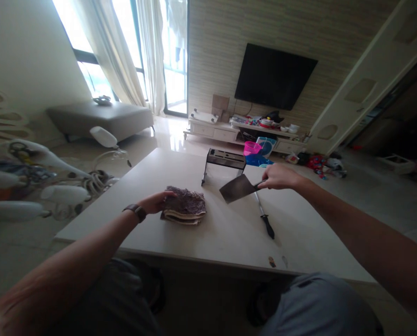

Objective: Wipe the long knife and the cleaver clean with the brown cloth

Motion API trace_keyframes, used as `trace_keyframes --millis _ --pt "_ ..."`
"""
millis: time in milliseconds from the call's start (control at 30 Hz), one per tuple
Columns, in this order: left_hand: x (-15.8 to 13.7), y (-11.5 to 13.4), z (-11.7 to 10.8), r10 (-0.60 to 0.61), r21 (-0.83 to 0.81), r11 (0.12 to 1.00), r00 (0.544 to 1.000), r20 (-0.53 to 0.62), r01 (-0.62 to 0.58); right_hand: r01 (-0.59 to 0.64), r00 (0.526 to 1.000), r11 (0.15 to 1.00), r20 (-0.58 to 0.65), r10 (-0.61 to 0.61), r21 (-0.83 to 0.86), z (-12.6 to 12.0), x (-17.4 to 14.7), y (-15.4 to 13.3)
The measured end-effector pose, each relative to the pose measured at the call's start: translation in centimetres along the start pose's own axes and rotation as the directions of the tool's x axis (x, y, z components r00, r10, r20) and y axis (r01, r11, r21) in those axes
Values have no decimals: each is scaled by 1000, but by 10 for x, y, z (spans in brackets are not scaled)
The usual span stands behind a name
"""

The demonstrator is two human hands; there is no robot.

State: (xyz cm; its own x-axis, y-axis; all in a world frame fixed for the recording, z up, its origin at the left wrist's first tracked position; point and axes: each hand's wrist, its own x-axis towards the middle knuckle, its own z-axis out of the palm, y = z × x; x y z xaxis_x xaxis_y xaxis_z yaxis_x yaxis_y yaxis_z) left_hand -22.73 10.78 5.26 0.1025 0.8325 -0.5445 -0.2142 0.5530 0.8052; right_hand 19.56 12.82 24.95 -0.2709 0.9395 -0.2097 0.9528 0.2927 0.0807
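My right hand point(280, 177) is closed round the dark handle of a cleaver point(239, 188), its broad blade pointing left above the white table point(225, 242). At the left, my left hand point(156, 201) grips the edge of a folded purple-grey cloth point(184, 205) resting on the tabletop; its thumb lies on top and the other fingers are partly hidden. A honing steel point(267, 227) with a black handle lies on the table below the cleaver, its far end hidden near my right hand. Behind the cleaver stands a black knife block point(225, 158) with slots in its top and a clear front.
Two small stickers or scraps point(272, 262) are at the table's near edge. Beyond the table are a pink basket point(252, 148), a low TV cabinet point(215, 133) and a wall-mounted television point(275, 74). White lamp-like parts point(64, 192) stand at the left, near a grey bench point(103, 121).
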Motion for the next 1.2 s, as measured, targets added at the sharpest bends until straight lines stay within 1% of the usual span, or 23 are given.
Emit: trace_keyframes --millis 33,67,133,233,300,333,400,433,533,633,700,767,867,933,1067,1133,1200 --pt "-2 0 3 -19 -39 999 999 47 21 -5 999 992 -31 9 124 6 -5 6" --pt "-3 0 7 -35 -67 997 995 91 41 -20 997 964 -72 41 264 14 -11 10" --pt "-7 -1 16 -60 -135 988 989 138 79 -49 983 849 -128 135 526 35 -20 11" --pt "-14 -2 34 -51 -221 973 994 98 71 -3 954 643 -191 231 766 75 -29 -3" --pt "-21 -1 51 -15 -277 960 995 104 43 54 932 508 -225 282 860 101 -29 -20" --pt "-26 -1 61 13 -307 951 992 124 26 90 930 438 -233 285 895 113 -29 -30" --pt "-37 -1 83 57 -369 929 977 208 24 155 925 305 -247 290 940 133 -27 -50" --pt "-43 -1 95 86 -405 914 973 213 8 177 923 248 -248 294 952 142 -27 -60" --pt "-60 -1 126 155 -503 864 966 208 -30 173 949 137 -202 242 975 162 -29 -80" --pt "-68 1 143 209 -603 797 952 222 -35 144 970 94 -159 185 985 170 -33 -88" --pt "-67 3 147 223 -651 759 941 253 -4 138 976 84 -150 158 987 170 -36 -87" --pt "-62 3 149 219 -663 748 936 277 21 158 974 80 -168 150 984 168 -37 -86" --pt "-52 1 155 194 -622 782 935 296 35 209 962 89 -221 159 974 164 -39 -85" --pt "-48 -4 162 193 -575 817 923 332 36 227 959 91 -239 153 970 161 -41 -85" --pt "-46 -10 175 239 -502 865 884 403 -5 245 960 65 -251 127 967 157 -49 -88" --pt "-46 -12 181 271 -494 869 868 416 -34 252 958 65 -259 120 965 156 -53 -92" --pt "-45 -12 187 289 -493 868 863 414 -55 251 960 61 -256 109 966 157 -55 -98"
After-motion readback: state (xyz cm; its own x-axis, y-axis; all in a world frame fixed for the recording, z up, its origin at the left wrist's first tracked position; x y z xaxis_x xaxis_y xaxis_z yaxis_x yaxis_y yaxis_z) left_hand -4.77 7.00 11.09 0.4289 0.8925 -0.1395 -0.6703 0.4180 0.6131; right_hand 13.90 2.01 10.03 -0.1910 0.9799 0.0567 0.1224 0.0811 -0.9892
